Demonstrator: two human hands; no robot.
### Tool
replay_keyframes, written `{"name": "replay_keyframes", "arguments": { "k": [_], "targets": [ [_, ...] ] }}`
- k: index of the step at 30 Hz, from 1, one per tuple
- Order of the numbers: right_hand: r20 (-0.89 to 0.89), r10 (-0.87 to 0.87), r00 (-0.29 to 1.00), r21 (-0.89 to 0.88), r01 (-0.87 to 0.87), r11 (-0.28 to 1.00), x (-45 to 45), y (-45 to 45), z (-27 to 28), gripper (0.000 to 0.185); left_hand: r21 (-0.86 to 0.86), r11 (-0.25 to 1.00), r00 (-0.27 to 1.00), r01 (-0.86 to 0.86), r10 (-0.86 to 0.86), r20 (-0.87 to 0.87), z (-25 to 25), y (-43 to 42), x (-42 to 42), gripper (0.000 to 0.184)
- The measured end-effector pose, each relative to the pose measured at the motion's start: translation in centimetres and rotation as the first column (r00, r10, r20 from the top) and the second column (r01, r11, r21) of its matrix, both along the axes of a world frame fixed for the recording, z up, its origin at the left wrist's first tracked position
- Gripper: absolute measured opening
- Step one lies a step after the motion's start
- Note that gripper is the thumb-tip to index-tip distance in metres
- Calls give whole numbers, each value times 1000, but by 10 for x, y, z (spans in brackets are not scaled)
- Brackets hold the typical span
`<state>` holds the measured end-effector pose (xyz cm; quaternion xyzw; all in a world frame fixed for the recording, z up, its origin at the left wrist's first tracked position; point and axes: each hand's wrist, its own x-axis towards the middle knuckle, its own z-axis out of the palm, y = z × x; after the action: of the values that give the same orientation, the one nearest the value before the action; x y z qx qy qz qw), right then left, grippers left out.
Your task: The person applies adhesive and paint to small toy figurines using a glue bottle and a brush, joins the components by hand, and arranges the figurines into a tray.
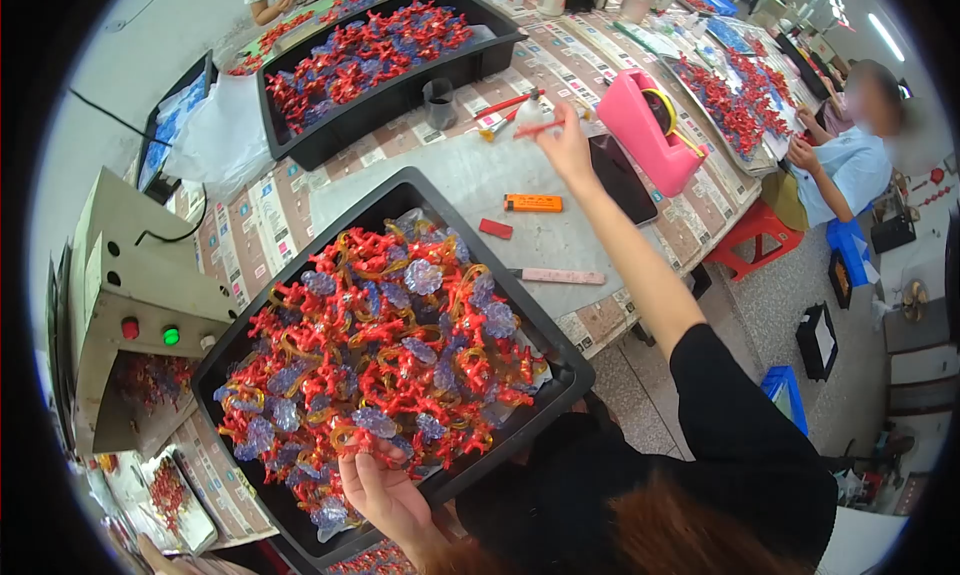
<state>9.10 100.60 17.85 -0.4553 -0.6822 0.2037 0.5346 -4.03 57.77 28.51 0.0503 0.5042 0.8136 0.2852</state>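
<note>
A black tray [408,187] full of small red, amber and violet plastic pieces [380,325] stands in front of me. My left hand [385,495] is over its near edge, thumb and fingertips closed on a red and amber piece [347,437]. On the far side of the work mat, my right hand [570,155] pinches a thin red stick [540,129], perhaps a pen or brush. Its tip is beside a small whitish bottle [527,113]. Which end of the stick points down is hard to make out.
An orange lighter [533,204], a red block [495,229], a pink-handled blade [562,276], a phone [622,180] and a pink tape dispenser [650,130] lie around the mat. Behind are a second full tray [325,152] and a dark cup [438,105]. A co-worker [850,165] sits right.
</note>
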Motion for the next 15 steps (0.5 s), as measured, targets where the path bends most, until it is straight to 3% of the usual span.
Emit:
{"name": "replay_keyframes", "arguments": {
  "k": [2,3,4,5,6,7,8,9,11,13,15],
  "targets": [
    [60,38,997,37,-41,998,-9,40,-17,59,-19,999,999,30,-31,-18,6,2,0,12],
    [118,111,987,-157,-92,983,-8,43,-5,57,-5,999,999,36,-36,-10,5,4,-1,15],
    [298,12,954,-141,32,990,-13,35,11,50,19,999,999,40,-40,3,6,6,-1,16],
    [236,65,970,-385,31,922,-14,33,23,39,24,1000,998,-5,4,56,9,7,-1,15],
    [74,136,988,-299,-109,948,-11,30,22,26,-10,1000,999,-4,5,38,6,5,-2,15],
    [-502,193,843,-303,-381,873,-19,16,31,17,15,1000,1000,-3,3,28,5,5,-4,15],
    [-753,143,643,-299,-527,795,-16,-1,45,9,3,1000,999,7,-7,38,7,5,-5,17],
    [-820,119,560,-297,-593,748,-17,-29,71,14,5,1000,998,28,-28,64,4,2,-7,18],
    [-883,251,398,-238,-838,491,-15,-97,121,25,25,999,997,49,-50,65,1,0,-7,19],
    [-874,283,395,-289,-891,349,-13,-152,147,35,9,999,998,45,-45,39,2,1,-5,20],
    [-758,430,490,-409,-871,271,-12,-200,154,41,2,999,999,42,-42,13,1,1,-6,20]
  ]
}}
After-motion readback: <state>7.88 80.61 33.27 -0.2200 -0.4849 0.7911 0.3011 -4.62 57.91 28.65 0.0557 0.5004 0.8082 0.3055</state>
